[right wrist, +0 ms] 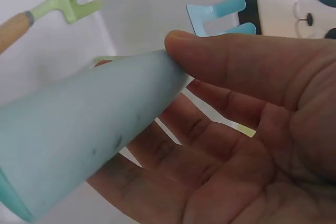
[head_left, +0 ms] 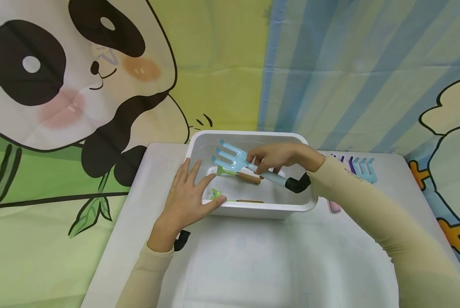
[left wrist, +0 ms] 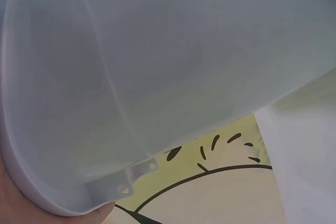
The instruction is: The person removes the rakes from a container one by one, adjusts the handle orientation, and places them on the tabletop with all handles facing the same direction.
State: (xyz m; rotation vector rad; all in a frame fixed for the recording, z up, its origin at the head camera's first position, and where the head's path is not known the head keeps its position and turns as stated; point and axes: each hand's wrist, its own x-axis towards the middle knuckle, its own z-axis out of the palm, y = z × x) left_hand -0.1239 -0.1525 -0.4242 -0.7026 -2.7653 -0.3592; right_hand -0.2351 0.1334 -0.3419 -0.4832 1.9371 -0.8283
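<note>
we see the fingers of the right hand (head_left: pixel 277 157) closed in a pinch on the light-blue fork (head_left: pixel 232 161): in the right wrist view the thumb lies on one side of its handle, and the other fingers bend under it. we think the grip is near the neck because there the fork can balance well, with the tines toward the far left. the fork is over the inside of the white tub (head_left: pixel 249 208); whether it touches anything below, we cannot tell.

the left hand (head_left: pixel 187 192) has its fingers spread and rather straight at the tub's near left corner, with the thumb along the near rim. they hold no tool; in our judgement they steady the tub.

both forearms come from the near side. the right one reaches inward from the right, the palm turned down over the tub; the left one rises from the lower left.

in the tub we find a green rake (head_left: pixel 249 178) with a brown handle, and a second green tool (head_left: pixel 215 194) beside the near wall. the tub stands on the worktop (head_left: pixel 249 265), and to its right lies another blue fork (head_left: pixel 365 171).
</note>
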